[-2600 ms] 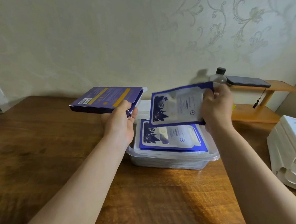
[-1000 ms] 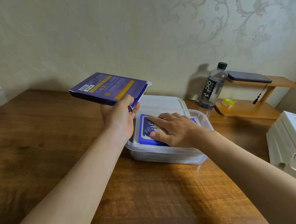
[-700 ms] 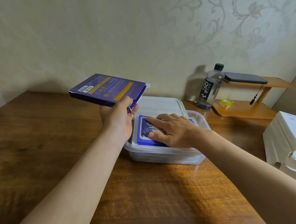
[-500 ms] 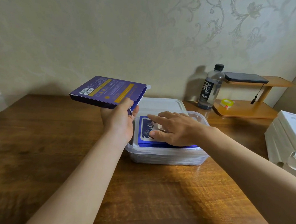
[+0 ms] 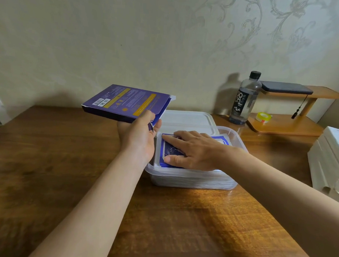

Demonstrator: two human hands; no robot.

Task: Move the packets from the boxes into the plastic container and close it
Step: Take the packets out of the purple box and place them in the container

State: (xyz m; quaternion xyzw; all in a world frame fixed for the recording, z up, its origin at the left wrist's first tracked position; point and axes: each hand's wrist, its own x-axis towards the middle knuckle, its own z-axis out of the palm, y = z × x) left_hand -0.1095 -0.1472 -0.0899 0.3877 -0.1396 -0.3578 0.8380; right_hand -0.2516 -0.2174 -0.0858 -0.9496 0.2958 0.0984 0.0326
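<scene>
A clear plastic container (image 5: 191, 179) stands on the wooden table, filled with a stack of blue and white packets (image 5: 168, 151). My right hand (image 5: 191, 149) lies flat on the top packet, fingers straight, pressing it down. My left hand (image 5: 138, 140) grips a flat purple box (image 5: 126, 103) by its near edge and holds it in the air left of the container. The box's open end faces right. The container's white lid (image 5: 187, 118) lies flat just behind it.
A water bottle (image 5: 245, 99) stands at the back right beside a small wooden shelf (image 5: 288, 125) with a roll of yellow tape (image 5: 262, 116) and a dark phone (image 5: 286, 87) on top. White boxes (image 5: 333, 158) are stacked at the right edge.
My right hand laid the packet it held onto the stack in the container and has since stayed flat on it, sliding slightly left. The left hand keeps holding the purple box.
</scene>
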